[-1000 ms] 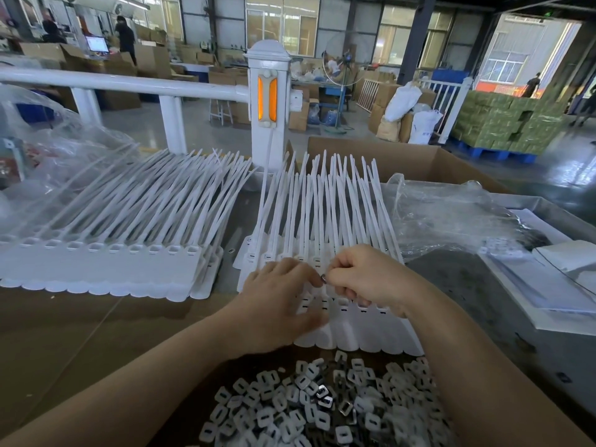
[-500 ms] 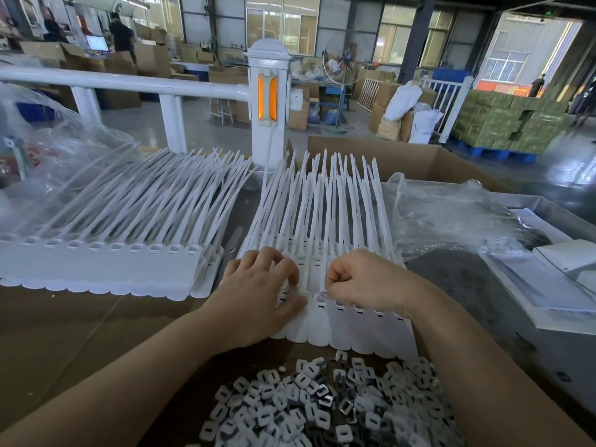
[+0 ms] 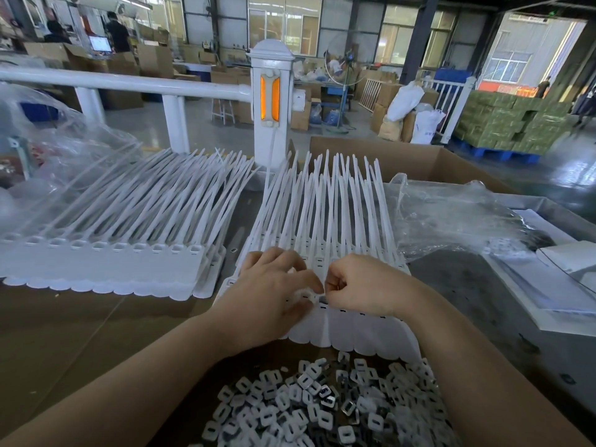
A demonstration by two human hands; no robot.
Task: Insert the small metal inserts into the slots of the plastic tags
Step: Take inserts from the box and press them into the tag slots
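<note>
A strip of white plastic tags (image 3: 364,332) lies in front of me with its long tails fanned away. My left hand (image 3: 267,293) rests on the strip's left part, and its thumb and forefinger pinch a tag head (image 3: 304,296). My right hand (image 3: 364,285) is curled, its thumb and forefinger pinching a small metal insert (image 3: 322,300) against a slot in the strip, right beside the left fingertips. A heap of loose metal inserts (image 3: 316,411) fills the near edge between my forearms.
A second stack of white tags (image 3: 106,262) lies to the left. Crumpled clear plastic bags (image 3: 451,217) sit at the right, an open cardboard box (image 3: 429,162) behind them, a white tray (image 3: 564,285) at far right. A white railing post (image 3: 272,101) stands behind.
Both hands have come down a little toward the near row of slots. The right hand has brought the insert from above the strip down onto it.
</note>
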